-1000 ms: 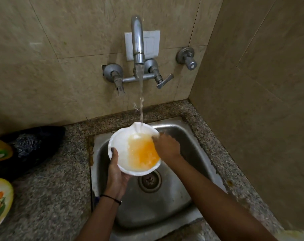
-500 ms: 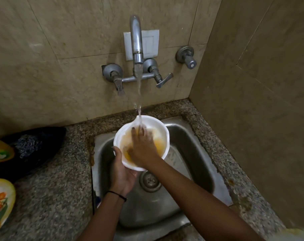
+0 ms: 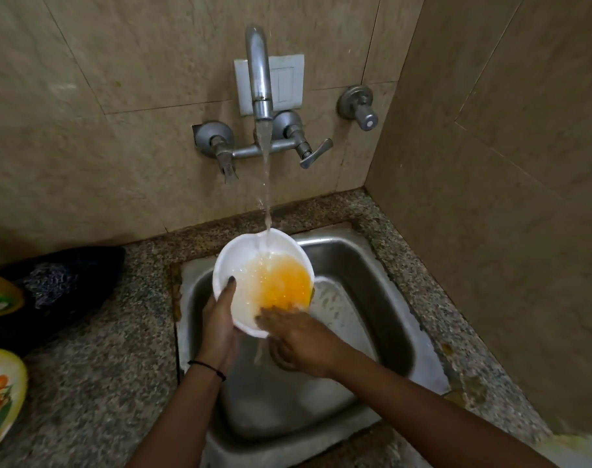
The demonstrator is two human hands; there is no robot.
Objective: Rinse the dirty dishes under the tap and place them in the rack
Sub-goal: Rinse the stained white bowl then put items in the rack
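Step in hand: rinsing. The bowl [image 3: 235,261] is under the tap [image 3: 260,79], over the sink [image 3: 359,265]. Left grip [image 3: 220,319] grasps its rim; right grip [image 3: 301,336], released and flat, rubs inside. The next move likely calls for tipping out the orange water [image 3: 284,282].

Single view, head-worn, wide-angle. Faces forward and down along both forearms; left hand [image 3: 218,319] and right hand [image 3: 298,336] mid-frame, close to camera. Tap [image 3: 258,72] beyond the hands, sink [image 3: 372,265] beneath them, counter [image 3: 102,366] left of left hand
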